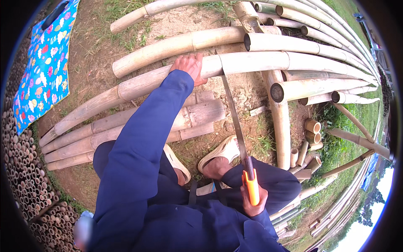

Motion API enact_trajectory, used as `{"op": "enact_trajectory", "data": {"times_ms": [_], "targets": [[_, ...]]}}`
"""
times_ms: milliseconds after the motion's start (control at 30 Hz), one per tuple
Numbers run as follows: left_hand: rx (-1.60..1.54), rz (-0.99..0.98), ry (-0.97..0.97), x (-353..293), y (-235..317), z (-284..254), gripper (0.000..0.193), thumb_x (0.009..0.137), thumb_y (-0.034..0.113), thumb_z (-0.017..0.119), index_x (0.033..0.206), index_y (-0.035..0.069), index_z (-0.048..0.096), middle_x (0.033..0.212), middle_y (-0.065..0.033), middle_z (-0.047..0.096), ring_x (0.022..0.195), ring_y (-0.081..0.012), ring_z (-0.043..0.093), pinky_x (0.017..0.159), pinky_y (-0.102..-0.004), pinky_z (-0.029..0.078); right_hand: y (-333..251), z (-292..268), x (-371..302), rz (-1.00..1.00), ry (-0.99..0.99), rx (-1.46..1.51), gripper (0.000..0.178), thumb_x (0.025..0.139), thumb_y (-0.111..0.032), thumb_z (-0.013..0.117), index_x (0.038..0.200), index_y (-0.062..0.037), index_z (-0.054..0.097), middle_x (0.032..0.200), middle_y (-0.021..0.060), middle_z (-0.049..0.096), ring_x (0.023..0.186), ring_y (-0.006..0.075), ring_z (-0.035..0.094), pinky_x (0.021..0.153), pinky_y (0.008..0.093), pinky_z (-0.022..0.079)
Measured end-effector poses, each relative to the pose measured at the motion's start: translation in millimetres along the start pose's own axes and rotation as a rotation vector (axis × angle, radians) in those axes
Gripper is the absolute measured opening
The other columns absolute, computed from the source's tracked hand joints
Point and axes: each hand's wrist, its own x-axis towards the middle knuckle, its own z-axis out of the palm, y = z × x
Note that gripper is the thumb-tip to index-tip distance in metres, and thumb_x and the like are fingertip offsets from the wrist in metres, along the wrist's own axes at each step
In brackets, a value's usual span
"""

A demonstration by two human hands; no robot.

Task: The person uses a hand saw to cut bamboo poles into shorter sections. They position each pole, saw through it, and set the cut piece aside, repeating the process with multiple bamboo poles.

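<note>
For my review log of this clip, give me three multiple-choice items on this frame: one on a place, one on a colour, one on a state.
1. Where does the left hand rest?
A. on the long bamboo pole being sawn
B. on the patterned cloth
C. on the sandal

2. What colour is the handle of the saw?
A. green
B. orange
C. white

3. What is the state of the right hand?
A. open and empty
B. shut on the saw handle
C. flat on the ground

Answers:
1 A, the palm lies on the pole just left of the blade.
2 B, the grip is bright orange.
3 B, the fingers wrap the handle, the blade reaching up to the pole.
</note>
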Motion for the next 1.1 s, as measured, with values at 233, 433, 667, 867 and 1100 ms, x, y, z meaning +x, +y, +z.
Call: {"op": "enact_trajectory", "data": {"times_ms": [233,433,667,867,1100], "targets": [[-0.010,-0.024,-0.003,3.5,4.5,-6.8,0.075,0.069,0.047,0.088,0.119,0.002,0.056,0.110,-0.0232,0.070,0.103,-0.0407,0.070,0.094,-0.0482,0.055,-11.0,76.5,181.4,-0.100,0.047,0.104,0.020,0.092,-0.013,0.075,0.096,0.0041,0.066,0.065,0.0153,0.059,0.056,0.0198,0.053,0.058,0.0366,0.047],[-0.001,-0.005,0.041,-3.9,-2.6,1.1,0.076,0.069,0.047,0.088,0.120,0.001,0.055,0.110,-0.0225,0.070,0.103,-0.0385,0.069,0.094,-0.0466,0.055,-17.4,15.3,16.0,-0.049,0.041,-0.019,0.028,0.089,-0.003,0.073,0.116,0.0021,0.072,0.083,0.0149,0.074,0.076,0.0261,0.075,0.075,0.0348,0.058],[0.003,0.023,0.026,6.2,3.4,-0.5,0.077,0.070,0.050,0.088,0.120,-0.001,0.057,0.109,-0.0225,0.071,0.102,-0.0371,0.071,0.094,-0.0440,0.056,-4.3,81.8,179.8,-0.028,0.059,0.060,0.015,0.092,-0.011,0.073,0.096,0.0026,0.068,0.071,0.0183,0.065,0.056,0.0251,0.057,0.060,0.0378,0.049],[-0.028,-0.037,0.018,-3.3,-0.9,1.8,0.075,0.068,0.045,0.088,0.120,0.001,0.056,0.111,-0.0229,0.070,0.104,-0.0391,0.069,0.094,-0.0460,0.055,-10.2,10.0,12.3,0.023,-0.030,0.017,0.036,0.091,0.002,0.069,0.127,0.0046,0.067,0.101,0.0130,0.074,0.098,0.0172,0.072,0.089,0.0302,0.053],[-0.040,0.008,0.057,5.7,5.2,7.5,0.075,0.065,0.042,0.089,0.119,0.001,0.056,0.109,-0.0235,0.069,0.104,-0.0408,0.069,0.093,-0.0475,0.055,4.8,75.5,184.1,-0.064,0.051,0.098,0.017,0.090,-0.014,0.074,0.093,0.0013,0.067,0.069,0.0213,0.063,0.059,0.0399,0.063,0.058,0.0423,0.049]]}}
